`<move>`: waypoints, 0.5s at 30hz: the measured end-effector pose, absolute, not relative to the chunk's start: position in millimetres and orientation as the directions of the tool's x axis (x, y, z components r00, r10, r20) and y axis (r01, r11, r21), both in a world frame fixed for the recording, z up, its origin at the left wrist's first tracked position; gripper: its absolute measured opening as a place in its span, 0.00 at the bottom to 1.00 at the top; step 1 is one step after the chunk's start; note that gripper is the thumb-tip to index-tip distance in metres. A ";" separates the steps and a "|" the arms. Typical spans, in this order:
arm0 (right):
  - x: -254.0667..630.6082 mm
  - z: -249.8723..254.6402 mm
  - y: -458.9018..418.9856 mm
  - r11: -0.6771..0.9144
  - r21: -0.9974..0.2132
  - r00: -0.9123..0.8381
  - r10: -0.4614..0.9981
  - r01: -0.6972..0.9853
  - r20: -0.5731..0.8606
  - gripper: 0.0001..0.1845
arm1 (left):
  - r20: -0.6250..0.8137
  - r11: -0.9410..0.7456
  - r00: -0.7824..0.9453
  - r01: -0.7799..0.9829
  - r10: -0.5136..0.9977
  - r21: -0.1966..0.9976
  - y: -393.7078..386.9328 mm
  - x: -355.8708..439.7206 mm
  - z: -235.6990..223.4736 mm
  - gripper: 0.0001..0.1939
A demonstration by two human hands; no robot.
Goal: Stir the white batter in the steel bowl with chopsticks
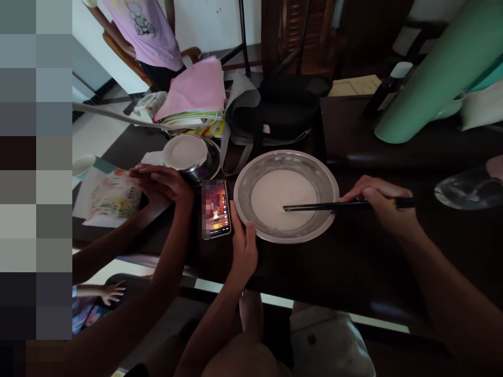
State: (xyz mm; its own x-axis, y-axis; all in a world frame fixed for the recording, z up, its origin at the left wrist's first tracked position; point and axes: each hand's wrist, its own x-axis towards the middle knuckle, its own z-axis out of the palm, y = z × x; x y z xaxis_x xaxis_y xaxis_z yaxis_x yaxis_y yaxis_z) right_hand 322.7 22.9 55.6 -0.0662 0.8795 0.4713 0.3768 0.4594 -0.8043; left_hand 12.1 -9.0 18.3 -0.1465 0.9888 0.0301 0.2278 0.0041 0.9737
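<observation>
A wide metal plate (326,180) holding white batter (281,196) sits on the dark table. My left hand (243,243) grips the plate's near-left rim, thumb up against the edge. My right hand (379,201) is closed around black chopsticks (314,207), whose tips rest in the batter near its middle. A phone (216,209) with a lit screen lies flat just left of the plate, beside my left hand.
Another person's two hands (161,180) rest stacked on the table left of the phone, beside a metal bowl with a lid (190,154) and a printed packet (113,196). Books, a dark bag (283,112), a green roll (436,78) and a glass (467,188) crowd the far side.
</observation>
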 end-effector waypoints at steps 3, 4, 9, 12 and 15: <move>321.1 55.5 24.4 0.537 -0.746 -0.198 0.842 0.395 0.501 0.11 | 0.035 0.006 -0.162 0.245 0.986 0.969 -8.8 12.0 19.2 0.49; 321.1 55.8 24.8 0.540 -0.733 -0.188 0.838 0.414 0.512 0.11 | 0.035 0.007 -0.163 0.247 0.986 0.969 -8.8 11.9 19.3 0.49; 322.5 58.5 23.6 0.424 -0.803 -0.038 0.892 0.420 0.451 0.15 | 0.034 0.004 -0.155 0.238 0.987 0.971 -8.6 12.0 19.0 0.49; 321.3 58.3 23.7 0.494 -0.780 -0.155 0.867 0.385 0.473 0.12 | 0.035 0.006 -0.163 0.245 0.986 0.969 -8.5 12.3 18.7 0.49; 322.5 57.1 23.9 0.513 -0.738 -0.139 0.850 0.437 0.509 0.10 | 0.031 0.010 -0.162 0.246 0.986 0.969 -8.3 12.3 19.1 0.50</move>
